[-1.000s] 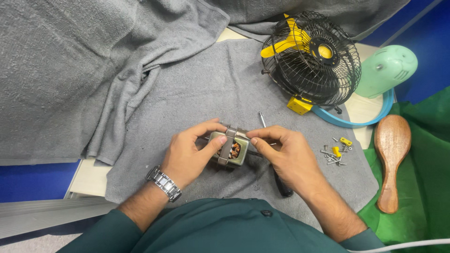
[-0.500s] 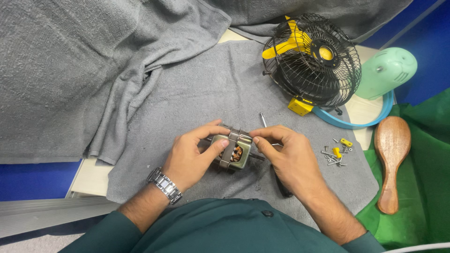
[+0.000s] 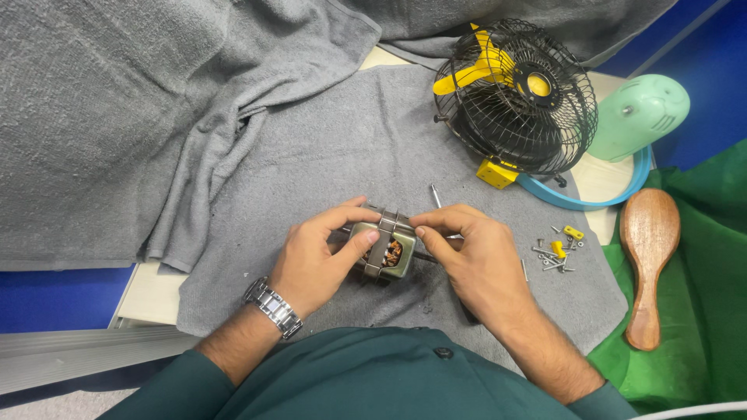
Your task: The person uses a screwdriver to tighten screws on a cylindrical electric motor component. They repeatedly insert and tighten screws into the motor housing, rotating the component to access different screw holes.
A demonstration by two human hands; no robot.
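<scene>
- Grey towel [image 3: 257,155]: soft, rumpled terry over the bench.
- Fan cage [image 3: 515,97]: round black wire with yellow blades, lying apart from its motor, so the stripping-down looks well advanced.
- Wooden brush [image 3: 647,264]: smooth, oval.
- Motor [image 3: 383,250]: boxy dull metal with copper windings, held over the towel; left hand [image 3: 315,260] and right hand [image 3: 475,260] both pinch it.
- Screws [image 3: 556,255]: loose, tiny, already out.

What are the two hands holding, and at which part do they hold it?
Both hold a small motor. The left hand grips its left end with thumb and fingers; the right hand pinches its right side, near the top strap.
</scene>
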